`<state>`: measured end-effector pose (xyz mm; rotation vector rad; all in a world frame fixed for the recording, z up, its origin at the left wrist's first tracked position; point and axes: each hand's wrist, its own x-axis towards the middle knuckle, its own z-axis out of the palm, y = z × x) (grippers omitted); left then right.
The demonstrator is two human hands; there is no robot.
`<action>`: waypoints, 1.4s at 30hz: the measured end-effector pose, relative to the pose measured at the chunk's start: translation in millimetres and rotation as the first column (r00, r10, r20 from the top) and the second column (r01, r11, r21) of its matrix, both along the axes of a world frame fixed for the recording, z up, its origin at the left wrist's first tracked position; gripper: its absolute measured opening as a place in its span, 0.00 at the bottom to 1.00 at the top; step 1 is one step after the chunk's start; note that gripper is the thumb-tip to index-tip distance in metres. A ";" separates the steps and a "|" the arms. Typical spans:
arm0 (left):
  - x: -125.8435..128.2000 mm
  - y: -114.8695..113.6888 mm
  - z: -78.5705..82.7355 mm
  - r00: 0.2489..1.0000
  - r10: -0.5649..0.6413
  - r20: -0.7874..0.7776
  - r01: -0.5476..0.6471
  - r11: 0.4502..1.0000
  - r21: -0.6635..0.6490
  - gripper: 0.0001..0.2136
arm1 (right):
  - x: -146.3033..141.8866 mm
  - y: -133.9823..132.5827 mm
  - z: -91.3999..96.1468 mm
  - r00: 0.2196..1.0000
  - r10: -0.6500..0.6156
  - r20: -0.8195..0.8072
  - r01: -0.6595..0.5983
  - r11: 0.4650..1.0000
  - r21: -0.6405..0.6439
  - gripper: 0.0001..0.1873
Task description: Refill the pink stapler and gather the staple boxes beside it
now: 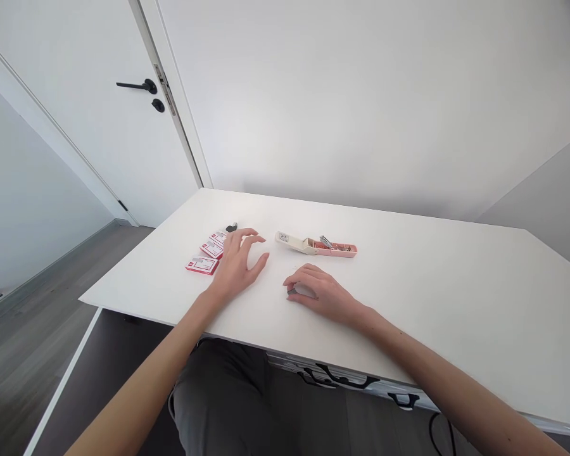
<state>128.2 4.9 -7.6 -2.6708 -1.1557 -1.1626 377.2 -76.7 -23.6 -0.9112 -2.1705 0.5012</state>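
My left hand [238, 261] hovers at or just above the table, fingers curved and apart, with nothing in them. Beside it lie several small red-and-white boxes [202, 265], partly covered by the hand. A small dark object [232, 227] sits behind its fingertips. My right hand [319, 292] rests on the table and pinches a small grey strip [292, 292] between thumb and fingers; its exact kind is too small to tell. Beyond the right hand lies a long cream-and-pink case [308, 246], folded open. Small metal pieces [326, 242] show in its pink half.
The white table [432, 285] ends at a white wall behind. A white door [99, 126] with a black handle [137, 85] stands at the left. Drawers with black pulls [346, 378] are under the front edge, and a black cable [441, 434] hangs at lower right.
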 end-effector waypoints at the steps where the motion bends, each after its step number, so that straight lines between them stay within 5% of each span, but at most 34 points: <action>1: 7.9 1.4 -1.0 1.000 -0.008 0.025 0.009 1.000 -0.005 0.10 | 0.1 0.1 -0.2 1.000 -0.012 -0.013 0.011 1.000 -0.021 0.06; 5: 28.0 0.9 -2.1 0.993 -0.057 0.104 0.061 0.998 -0.029 0.07 | 1.2 2.7 0.9 0.976 -0.126 -0.177 0.085 0.971 -0.222 0.07; 10: 32.8 -7.5 3.6 0.974 -0.146 0.172 0.174 0.972 -0.160 0.07 | 5.8 11.1 9.3 0.799 -0.314 -0.514 -0.048 0.817 -0.574 0.15; 16: 40.9 -19.4 9.6 0.943 -0.081 0.323 0.209 0.898 -0.386 0.10 | 10.3 16.3 11.9 0.707 -0.396 -0.585 -0.146 0.728 -0.670 0.19; 24: 47.2 -24.0 10.9 0.912 -0.196 0.362 0.381 0.733 -0.564 0.14 | 8.6 14.8 12.8 0.721 -0.366 -0.589 -0.157 0.741 -0.652 0.17; 37: 47.9 -25.1 14.2 0.918 -0.202 0.342 0.379 0.703 -0.602 0.15 | 7.6 13.3 10.2 0.789 -0.304 -0.535 -0.111 0.785 -0.609 0.18; 42: 48.1 -24.5 13.9 0.931 -0.128 0.341 0.326 0.712 -0.622 0.18 | 2.6 6.4 7.5 0.869 -0.271 -0.414 0.071 0.896 -0.438 0.18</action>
